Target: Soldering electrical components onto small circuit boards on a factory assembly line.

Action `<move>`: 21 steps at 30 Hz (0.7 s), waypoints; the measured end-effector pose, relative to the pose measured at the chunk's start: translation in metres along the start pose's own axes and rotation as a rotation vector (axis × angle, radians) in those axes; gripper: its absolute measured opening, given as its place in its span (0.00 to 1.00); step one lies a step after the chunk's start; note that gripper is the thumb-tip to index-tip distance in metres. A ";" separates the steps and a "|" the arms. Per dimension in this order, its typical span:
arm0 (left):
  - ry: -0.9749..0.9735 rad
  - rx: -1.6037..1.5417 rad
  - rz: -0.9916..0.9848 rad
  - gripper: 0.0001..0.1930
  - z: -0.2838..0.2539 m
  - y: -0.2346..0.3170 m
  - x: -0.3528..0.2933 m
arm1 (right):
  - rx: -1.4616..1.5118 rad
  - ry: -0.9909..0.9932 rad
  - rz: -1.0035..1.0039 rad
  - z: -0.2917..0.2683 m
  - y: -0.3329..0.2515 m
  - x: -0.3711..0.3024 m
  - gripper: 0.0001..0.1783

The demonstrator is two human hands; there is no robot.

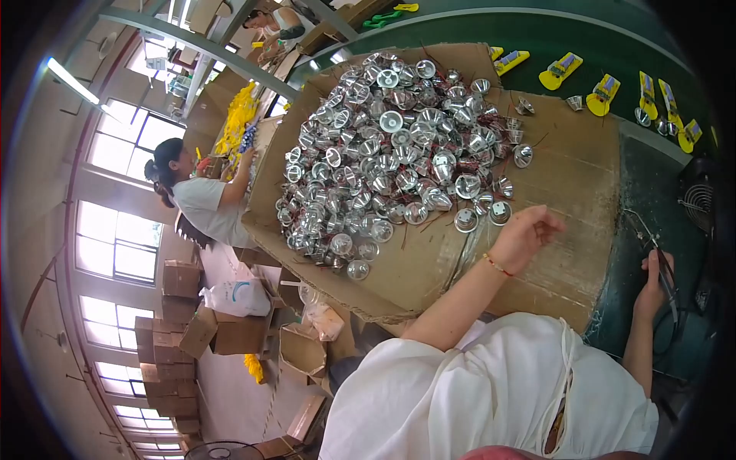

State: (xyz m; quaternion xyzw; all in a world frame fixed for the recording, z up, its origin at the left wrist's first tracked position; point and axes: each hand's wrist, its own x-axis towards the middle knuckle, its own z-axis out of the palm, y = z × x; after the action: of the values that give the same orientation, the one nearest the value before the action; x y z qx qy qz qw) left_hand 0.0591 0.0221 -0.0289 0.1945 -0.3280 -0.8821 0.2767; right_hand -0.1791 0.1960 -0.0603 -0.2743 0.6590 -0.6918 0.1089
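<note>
My left hand [529,236], with a red beaded bracelet at its wrist, hovers over the bare cardboard just right of a big heap of shiny reflector cups [391,146]. Its fingers are curled in, and whatever they may hold is hidden. Thin red wires stick out from many of the cups. Two cups, one a reflector cup [501,213] with a pale piece inside, lie close to that wrist. On the far right, my right hand [654,284] is closed around a soldering iron [652,239]. The iron's thin bent tip points up and left, and a dark cable trails below.
The cups lie in a cut-open cardboard box [567,284] with a raised front edge. Yellow lamp parts [603,95] are spaced along a green conveyor belt [475,31] behind. A small black fan [696,198] stands at right. A co-worker [207,192] sits at left near stacked cartons [165,345].
</note>
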 end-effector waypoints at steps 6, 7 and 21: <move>0.016 0.049 -0.050 0.08 -0.010 -0.009 0.006 | 0.011 -0.010 -0.002 0.001 0.007 0.001 0.09; 0.026 0.044 -0.066 0.07 -0.011 -0.008 0.008 | 0.009 -0.002 0.009 0.002 0.006 0.001 0.09; -0.043 -0.112 -0.055 0.07 -0.017 -0.010 0.008 | 0.034 -0.004 0.034 0.004 -0.003 0.000 0.11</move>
State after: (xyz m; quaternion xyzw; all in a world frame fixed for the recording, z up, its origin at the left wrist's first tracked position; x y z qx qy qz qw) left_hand 0.0581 0.0155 -0.0486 0.1686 -0.2785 -0.9103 0.2558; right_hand -0.1767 0.1928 -0.0572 -0.2628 0.6514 -0.7005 0.1266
